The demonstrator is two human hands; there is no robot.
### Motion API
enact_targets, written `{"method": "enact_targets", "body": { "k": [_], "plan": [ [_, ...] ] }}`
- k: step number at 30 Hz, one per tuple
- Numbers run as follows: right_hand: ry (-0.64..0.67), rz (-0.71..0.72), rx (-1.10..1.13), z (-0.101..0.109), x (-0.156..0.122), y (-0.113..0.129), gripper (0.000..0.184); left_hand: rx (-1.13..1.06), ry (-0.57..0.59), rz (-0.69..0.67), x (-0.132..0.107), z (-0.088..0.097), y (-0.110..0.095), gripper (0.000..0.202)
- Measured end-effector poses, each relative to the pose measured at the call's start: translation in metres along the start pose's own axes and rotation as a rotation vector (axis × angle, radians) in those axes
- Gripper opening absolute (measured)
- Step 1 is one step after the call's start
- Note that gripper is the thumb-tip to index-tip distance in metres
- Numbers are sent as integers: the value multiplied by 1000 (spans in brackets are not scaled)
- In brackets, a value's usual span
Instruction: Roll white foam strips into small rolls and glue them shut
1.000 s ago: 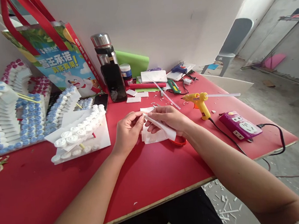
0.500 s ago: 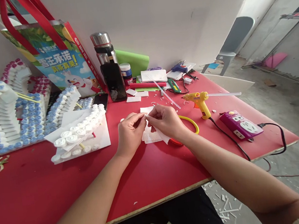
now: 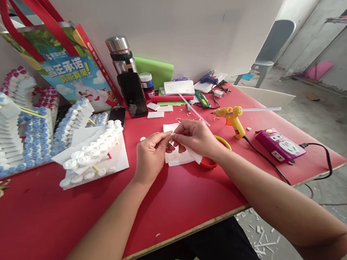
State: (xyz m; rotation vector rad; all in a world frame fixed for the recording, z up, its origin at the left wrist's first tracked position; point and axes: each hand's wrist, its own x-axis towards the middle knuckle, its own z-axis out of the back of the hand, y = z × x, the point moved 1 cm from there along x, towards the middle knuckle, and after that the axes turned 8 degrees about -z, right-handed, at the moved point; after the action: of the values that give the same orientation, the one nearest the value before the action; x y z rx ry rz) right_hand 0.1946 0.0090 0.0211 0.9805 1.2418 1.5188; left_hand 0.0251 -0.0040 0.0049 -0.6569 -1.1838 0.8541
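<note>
My left hand [image 3: 151, 152] and my right hand [image 3: 197, 139] meet over the table, thumbs and fingertips pinched together on a small piece of white tissue paper [image 3: 195, 156]. One end of the tissue hangs below my right hand; the part between my fingertips is mostly hidden. Beneath them lies a stack of white tissue sheets [image 3: 176, 161]. Beside my right wrist, a red and yellow loop [image 3: 224, 141] shows, partly covered by the arm. Left of my hands stands a white board model with rolled white paper roses [image 3: 83, 161].
A yellow glue gun [image 3: 231, 119] and a purple power strip [image 3: 280, 145] sit on the right, their cords running over the table edge. Blue-and-white rose models [image 3: 2, 135] stand at left. A phone [image 3: 132, 95] leans against a steel flask [image 3: 118, 47] behind.
Both hands have shifted slightly to the right and their fingertips have changed position on the tissue. The hanging end has moved right with my right hand.
</note>
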Motion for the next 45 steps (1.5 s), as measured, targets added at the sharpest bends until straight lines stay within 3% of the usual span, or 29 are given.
{"method": "enact_targets", "body": {
  "k": [5,11,15,21,25,28,32,35,41,45],
  "plan": [
    [118,5,30,8,-2,10,28,-307,82,239,8,7,2,27],
    [72,-23,40,4,-1,8,31,-238,82,133,8,7,-4,22],
    [6,-62,9,4,0,6,32,-212,42,168,8,6,-7,21],
    [-5,47,-163,4,-4,6,17,-219,31,178,8,8,-6,17],
    [-54,92,-293,1,-6,7,15,-232,39,196,8,7,-3,16],
    [22,18,-118,1,-4,8,19,-233,19,220,9,7,-3,16],
    [178,-234,308,5,1,7,31,-256,-19,235,11,8,-3,17],
    [182,-307,382,5,3,6,34,-258,-38,252,11,9,1,20],
    [6,-133,82,-3,-2,8,31,-272,-59,252,9,7,5,21],
    [-4,0,-13,-5,-6,12,25,-204,-78,184,7,5,0,17]
  ]
}}
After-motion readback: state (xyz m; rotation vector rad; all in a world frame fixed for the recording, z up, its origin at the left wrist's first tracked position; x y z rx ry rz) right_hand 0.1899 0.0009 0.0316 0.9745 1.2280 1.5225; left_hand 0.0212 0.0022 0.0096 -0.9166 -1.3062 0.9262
